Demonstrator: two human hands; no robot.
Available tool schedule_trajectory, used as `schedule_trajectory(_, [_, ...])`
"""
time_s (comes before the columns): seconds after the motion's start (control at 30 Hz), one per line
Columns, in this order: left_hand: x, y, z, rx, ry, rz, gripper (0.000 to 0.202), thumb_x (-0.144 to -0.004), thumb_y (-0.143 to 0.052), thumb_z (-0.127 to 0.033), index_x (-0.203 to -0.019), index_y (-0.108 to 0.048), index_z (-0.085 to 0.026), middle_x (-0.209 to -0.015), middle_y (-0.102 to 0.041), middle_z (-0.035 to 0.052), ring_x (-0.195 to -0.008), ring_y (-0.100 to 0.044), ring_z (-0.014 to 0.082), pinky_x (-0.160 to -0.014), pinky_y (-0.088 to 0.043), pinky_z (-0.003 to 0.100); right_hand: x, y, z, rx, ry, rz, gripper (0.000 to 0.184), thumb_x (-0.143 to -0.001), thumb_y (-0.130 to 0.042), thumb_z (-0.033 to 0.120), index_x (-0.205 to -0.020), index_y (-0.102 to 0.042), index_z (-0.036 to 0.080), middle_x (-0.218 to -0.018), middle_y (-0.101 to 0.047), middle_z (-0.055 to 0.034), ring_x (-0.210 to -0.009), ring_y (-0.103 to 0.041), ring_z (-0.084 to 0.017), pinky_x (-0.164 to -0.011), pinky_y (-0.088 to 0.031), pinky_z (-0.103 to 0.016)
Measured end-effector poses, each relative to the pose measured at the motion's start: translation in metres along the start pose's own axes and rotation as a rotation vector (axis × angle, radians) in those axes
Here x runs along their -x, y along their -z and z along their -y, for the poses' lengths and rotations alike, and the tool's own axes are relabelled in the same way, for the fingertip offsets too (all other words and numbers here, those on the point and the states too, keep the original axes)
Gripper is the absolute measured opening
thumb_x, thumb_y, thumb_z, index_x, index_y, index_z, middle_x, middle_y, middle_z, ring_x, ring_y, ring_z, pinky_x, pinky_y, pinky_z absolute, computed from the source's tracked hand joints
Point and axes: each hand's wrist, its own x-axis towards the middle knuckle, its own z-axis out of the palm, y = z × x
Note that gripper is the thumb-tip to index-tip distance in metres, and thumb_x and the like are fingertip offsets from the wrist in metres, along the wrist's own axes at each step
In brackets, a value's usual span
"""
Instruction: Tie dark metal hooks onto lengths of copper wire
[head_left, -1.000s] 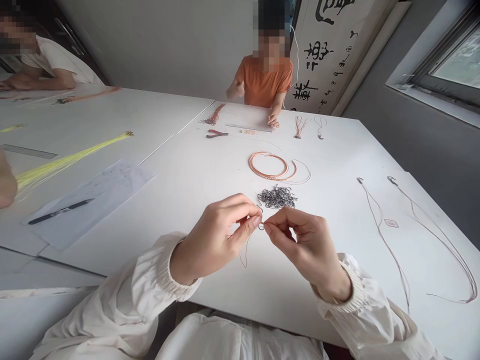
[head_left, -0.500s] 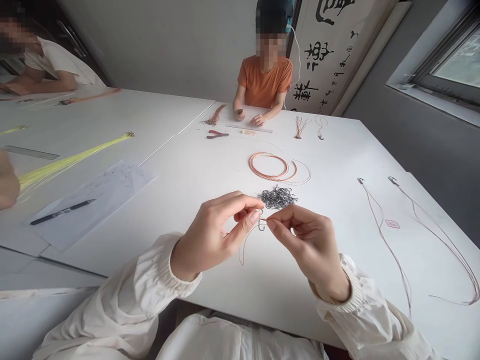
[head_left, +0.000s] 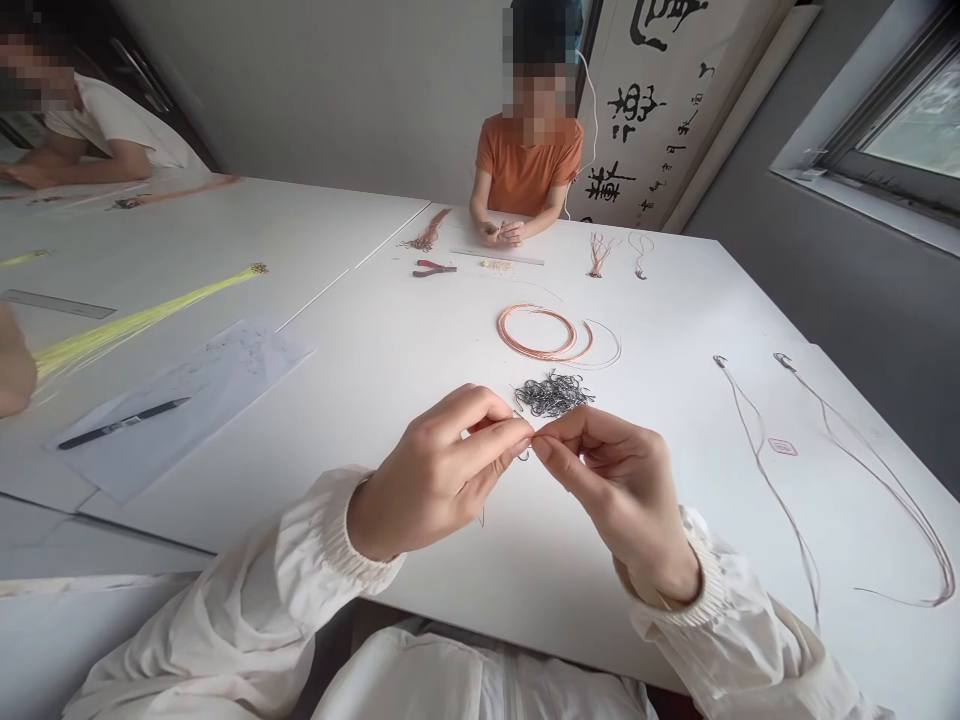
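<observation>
My left hand is closed, thumb and fingertips pinched around a small dark fish hook. Only the bend of that hook shows below the fingers. My right hand is closed too, its thumb and index finger pinching thin fishing line at the hook; the fingertips of both hands meet there. A short end of the line hangs under my left hand. Just beyond the fingers lies a pile of dark fish hooks. The fingers hide how line and hook are joined.
Beyond the pile lies a coil of orange line. Hooks with lines lie at right. Paper with a pen and a yellow line bundle are left. A co-worker sits opposite, near red-handled pliers.
My left fingers have closed in over the hook and moved slightly right against my right fingertips, covering more of the hook and line. The co-worker opposite has brought both hands together.
</observation>
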Motion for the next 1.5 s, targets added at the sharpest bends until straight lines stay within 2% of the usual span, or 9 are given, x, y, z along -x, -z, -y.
schedule_trajectory(0.13, [-0.002, 0.003, -0.003, 0.128, 0.079, 0.0, 0.019, -0.091, -0.055, -0.005, -0.106, -0.067, -0.011, -0.088, -0.059, 0.0067, -0.077, -0.058, 0.0122, -0.069, -0.051, 0.023, -0.002, 0.003, 0.003, -0.012, -0.006, 0.017, 0.013, -0.088, -0.068, 0.025, -0.078, -0.069, 0.016, -0.062, -0.057, 0.0009, -0.056, -0.043, -0.009, -0.049, -0.035, -0.022])
schedule_trajectory(0.33, [-0.003, 0.009, -0.004, 0.172, 0.182, 0.005, 0.011, -0.092, -0.058, -0.007, -0.097, -0.068, -0.012, -0.087, -0.06, 0.0047, -0.077, -0.057, 0.0103, -0.07, -0.048, 0.021, -0.009, 0.012, 0.004, -0.162, -0.079, 0.183, 0.011, -0.087, -0.071, 0.027, -0.084, -0.069, 0.017, -0.064, -0.058, 0.0016, -0.056, -0.048, -0.007, -0.049, -0.036, -0.02])
schedule_trajectory(0.53, [-0.002, 0.009, -0.002, 0.132, 0.174, 0.08, 0.011, -0.095, -0.054, -0.009, -0.091, -0.065, -0.01, -0.083, -0.056, 0.0044, -0.076, -0.053, 0.0114, -0.07, -0.044, 0.024, -0.01, 0.016, -0.003, -0.22, -0.152, 0.233, 0.015, -0.09, -0.068, 0.028, -0.082, -0.065, 0.016, -0.062, -0.05, 0.0029, -0.055, -0.038, -0.007, -0.048, -0.028, -0.021])
schedule_trajectory(0.73, [0.002, 0.007, -0.002, 0.148, 0.163, 0.079, 0.013, -0.095, -0.053, -0.01, -0.084, -0.061, -0.011, -0.078, -0.053, 0.0032, -0.072, -0.048, 0.0121, -0.067, -0.04, 0.026, -0.006, 0.015, -0.009, -0.241, -0.144, 0.233, 0.015, -0.09, -0.067, 0.026, -0.08, -0.062, 0.017, -0.064, -0.048, 0.003, -0.058, -0.037, -0.008, -0.051, -0.028, -0.023])
schedule_trajectory(1.03, [0.0, 0.005, -0.004, 0.357, 0.394, 0.171, 0.019, -0.097, -0.052, -0.021, -0.081, -0.059, -0.014, -0.076, -0.051, -0.0004, -0.069, -0.048, 0.0102, -0.065, -0.041, 0.024, -0.009, 0.021, -0.014, -0.235, -0.151, 0.38, 0.012, -0.089, -0.067, 0.027, -0.098, -0.065, 0.019, -0.06, -0.037, 0.0063, -0.055, -0.03, -0.008, -0.051, -0.026, -0.024])
schedule_trajectory(1.13, [-0.002, 0.004, -0.005, 0.36, 0.413, 0.18, 0.02, -0.097, -0.052, -0.021, -0.079, -0.058, -0.015, -0.075, -0.05, -0.0013, -0.068, -0.046, 0.0097, -0.064, -0.039, 0.024, -0.006, 0.016, -0.014, -0.083, -0.056, 0.29, 0.009, -0.09, -0.065, 0.025, -0.094, -0.063, 0.018, -0.057, -0.031, 0.0084, -0.051, -0.025, -0.008, -0.048, -0.022, -0.024])
schedule_trajectory(1.23, [-0.003, 0.005, -0.005, 0.37, 0.462, 0.207, 0.022, -0.096, -0.051, -0.02, -0.076, -0.055, -0.015, -0.073, -0.05, -0.002, -0.067, -0.046, 0.0092, -0.064, -0.038, 0.023, -0.004, 0.012, -0.015, 0.157, 0.151, 0.192, 0.003, -0.089, -0.062, 0.017, -0.086, -0.061, 0.018, -0.056, -0.03, 0.0089, -0.049, -0.025, -0.007, -0.047, -0.024, -0.023])
schedule_trajectory(1.37, [-0.003, 0.007, -0.007, 0.42, 0.526, 0.269, 0.022, -0.095, -0.052, -0.02, -0.073, -0.054, -0.015, -0.071, -0.05, -0.0029, -0.065, -0.045, 0.0086, -0.062, -0.038, 0.022, -0.005, 0.015, -0.014, 0.368, 0.356, 0.252, 0.009, -0.085, -0.061, 0.008, -0.085, -0.061, 0.017, -0.059, -0.035, 0.008, -0.05, -0.03, -0.005, -0.049, -0.029, -0.021])
schedule_trajectory(1.5, [-0.003, 0.009, -0.006, 0.484, 0.603, 0.28, 0.024, -0.096, -0.052, -0.027, -0.075, -0.056, -0.015, -0.071, -0.05, -0.0023, -0.067, -0.044, 0.0098, -0.063, -0.036, 0.024, -0.007, 0.022, -0.012, 0.377, 0.334, 0.32, 0.012, -0.085, -0.062, 0.01, -0.095, -0.062, 0.018, -0.06, -0.037, 0.0076, -0.051, -0.035, -0.006, -0.05, -0.033, -0.02])
